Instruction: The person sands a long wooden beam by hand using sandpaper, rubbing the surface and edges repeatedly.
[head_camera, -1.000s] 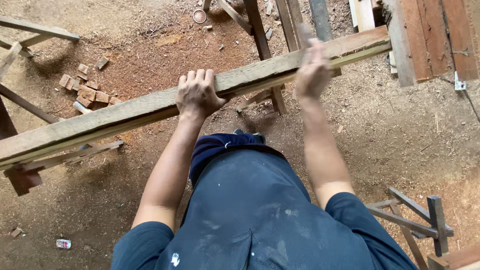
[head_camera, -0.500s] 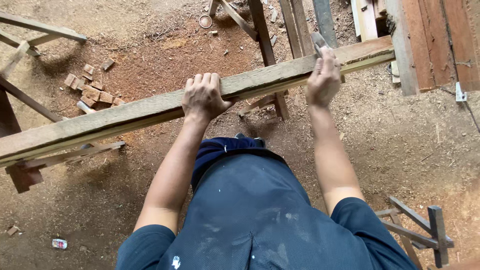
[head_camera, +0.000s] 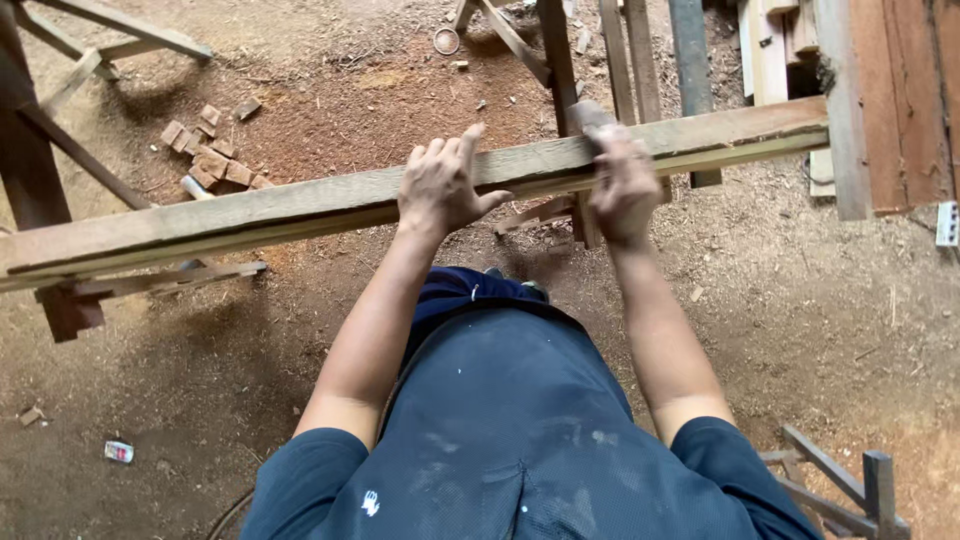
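The plank (head_camera: 300, 205) crosses a sawdust-strewn dirt floor (head_camera: 820, 300); your left hand (head_camera: 445, 185) lies on it with fingers spread, your right hand (head_camera: 622, 185) blurred, fingers unclear; wood blocks (head_camera: 212, 160) at ten o'clock.

Both arms fwd, left hand (head_camera: 442, 188) flat, right hand (head_camera: 622, 185) blurred

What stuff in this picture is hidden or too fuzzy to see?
- Right hand: motion-blurred in the head view; whatever it presses on the long plank is blocked by the fingers.
- Plank's left end: cut off by the picture edge.
- Legs and feet: hidden beneath the person's dark blue shirt.
- Small packet on the dirt: too tiny to identify.
- Left hand: its palm lies face down, unseen.
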